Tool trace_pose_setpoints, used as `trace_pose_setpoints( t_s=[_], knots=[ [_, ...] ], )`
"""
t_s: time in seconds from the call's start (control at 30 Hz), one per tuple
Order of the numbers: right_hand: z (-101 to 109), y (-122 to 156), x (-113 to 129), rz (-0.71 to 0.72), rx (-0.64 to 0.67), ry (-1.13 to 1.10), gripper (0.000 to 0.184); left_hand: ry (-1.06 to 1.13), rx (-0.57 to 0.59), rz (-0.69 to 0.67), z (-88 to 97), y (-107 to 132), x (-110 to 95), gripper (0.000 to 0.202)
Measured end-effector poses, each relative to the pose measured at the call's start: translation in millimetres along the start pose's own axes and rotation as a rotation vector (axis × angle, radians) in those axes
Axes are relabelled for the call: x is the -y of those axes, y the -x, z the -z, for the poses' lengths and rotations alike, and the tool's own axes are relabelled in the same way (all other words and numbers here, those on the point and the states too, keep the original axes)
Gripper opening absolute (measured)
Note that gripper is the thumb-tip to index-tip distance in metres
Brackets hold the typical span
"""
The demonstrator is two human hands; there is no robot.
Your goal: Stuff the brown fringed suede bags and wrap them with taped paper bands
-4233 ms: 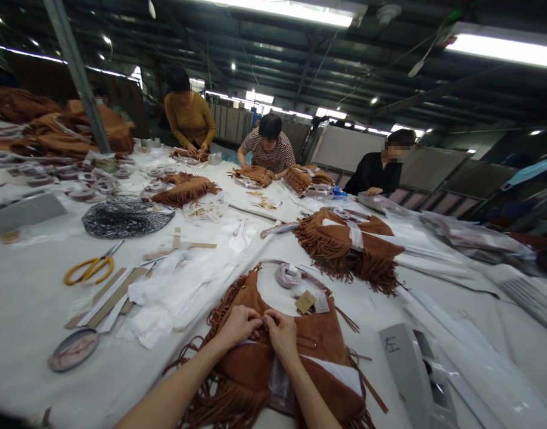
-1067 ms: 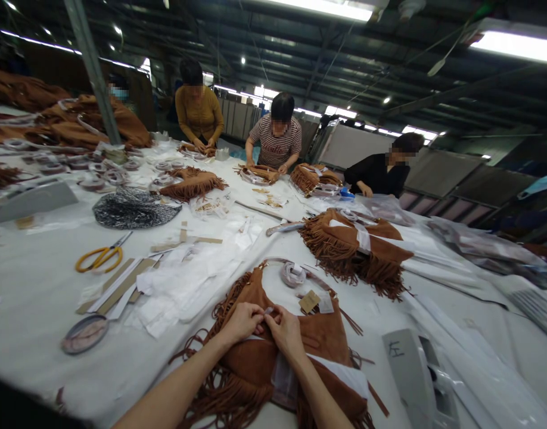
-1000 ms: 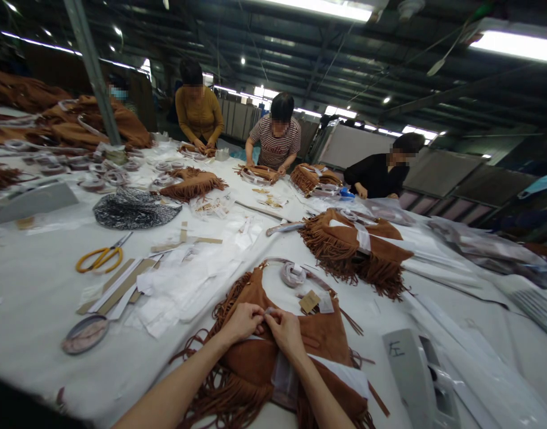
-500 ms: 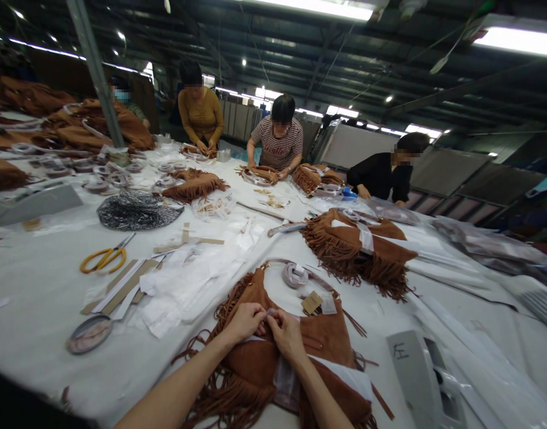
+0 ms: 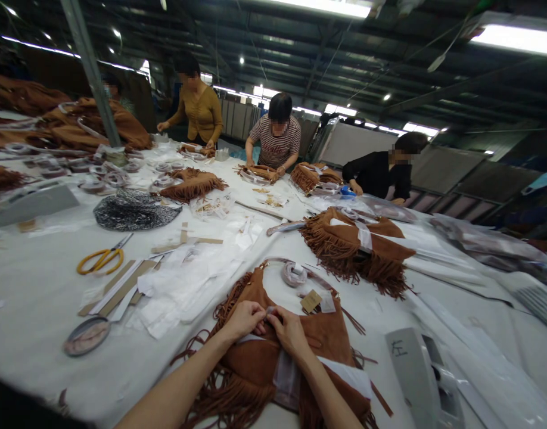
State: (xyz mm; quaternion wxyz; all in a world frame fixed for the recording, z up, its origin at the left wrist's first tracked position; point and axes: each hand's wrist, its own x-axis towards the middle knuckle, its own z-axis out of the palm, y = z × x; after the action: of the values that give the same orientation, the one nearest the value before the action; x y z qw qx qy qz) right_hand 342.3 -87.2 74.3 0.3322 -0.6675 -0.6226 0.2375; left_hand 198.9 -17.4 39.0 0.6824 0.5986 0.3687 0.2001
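A brown suede fringed handbag (image 5: 327, 333) lies on the white table before me, its strap looped away from me. My left hand (image 5: 246, 319) and my right hand (image 5: 286, 329) meet at the bag's upper edge, fingertips pinched together. Between them pokes up a small end of a clear plastic strip (image 5: 286, 381), which runs down over the bag's front; the fingers partly hide it. White paper (image 5: 347, 374) shows along the bag's flap. A tan hang tag (image 5: 310, 301) and a wrapped roll (image 5: 294, 274) lie within the strap loop.
Right of the bag stands a grey tape dispenser (image 5: 414, 369). Yellow-handled scissors (image 5: 101, 261), card strips (image 5: 117, 289) and an oval dish-like item (image 5: 86, 336) lie left. Another fringed bag (image 5: 356, 244) sits beyond. Several co-workers stand across the table, handling bags.
My hands stay pinched at almost the same spot on the bag. Across the table, the co-worker in mustard has turned and moved one hand out to the left. The view has shifted slightly.
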Motion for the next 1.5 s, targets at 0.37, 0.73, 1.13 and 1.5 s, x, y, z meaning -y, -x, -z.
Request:
trace_pose_setpoints(
  t_s=[0.37,0.73,1.13,1.5],
  knots=[
    [-1,0,-2,0.029,0.042,-0.017,0.02,0.009,0.02,0.014,-1.4,-3,2,0.016],
    [-2,1,-3,0.034,0.027,0.008,0.021,-0.035,-0.01,-0.039,-3.7,2,2,0.019],
    [-3,1,-8,0.039,0.023,0.047,0.02,-0.132,0.031,-0.173,0.9,8,1,0.019],
    [8,-1,-5,-0.023,-0.074,0.052,0.024,-0.203,-0.057,-0.189,-2.4,7,2,0.015]
  ],
)
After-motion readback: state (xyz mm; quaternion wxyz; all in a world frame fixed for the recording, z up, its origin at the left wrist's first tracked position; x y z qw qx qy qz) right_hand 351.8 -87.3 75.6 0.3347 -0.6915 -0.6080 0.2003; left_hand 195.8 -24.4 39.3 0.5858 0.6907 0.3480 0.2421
